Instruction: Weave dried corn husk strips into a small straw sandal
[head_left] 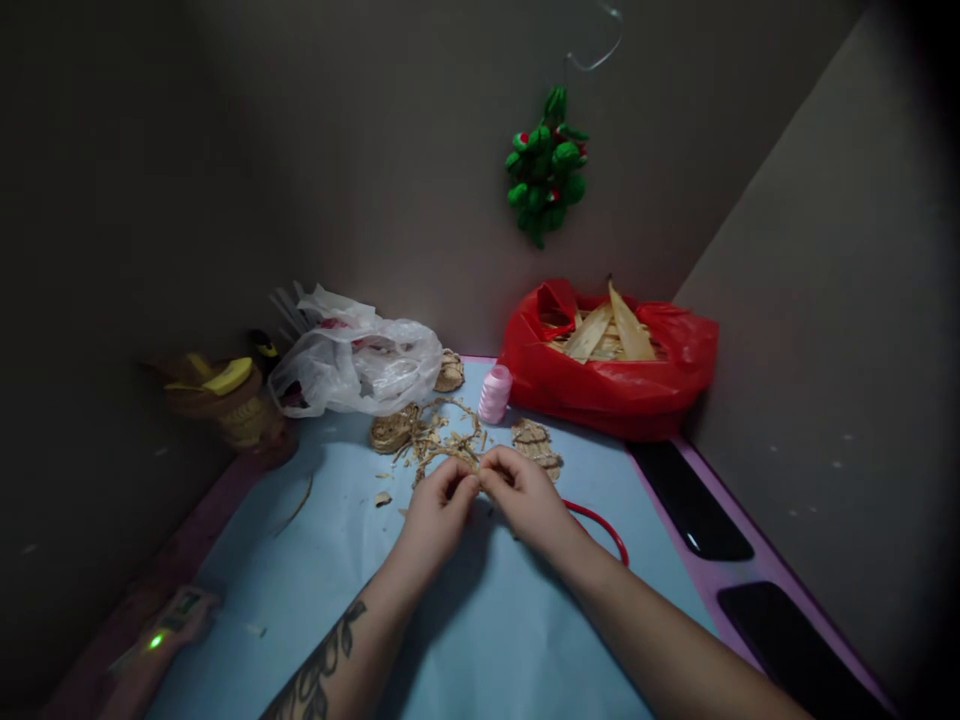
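I pinch a thin straw strand (474,470) between my left hand (439,510) and my right hand (525,495) — fingertips nearly touching over the blue mat (465,620). Just beyond my knuckles lies a pile of straw scraps (439,435), with a pink thread spool (494,394) past it. Farther off, beyond my right hand, sits a red bag of husks (607,360) — a clear plastic bag (356,360) beyond my left.

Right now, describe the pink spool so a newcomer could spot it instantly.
Start at the red plastic bag of dried leaf strips at the far edge of the blue table. Just off its left side stands the pink spool, upright, beyond both hands. It is the only pale pink, smooth cylinder; its neighbours are tan woven pieces and straw scraps.
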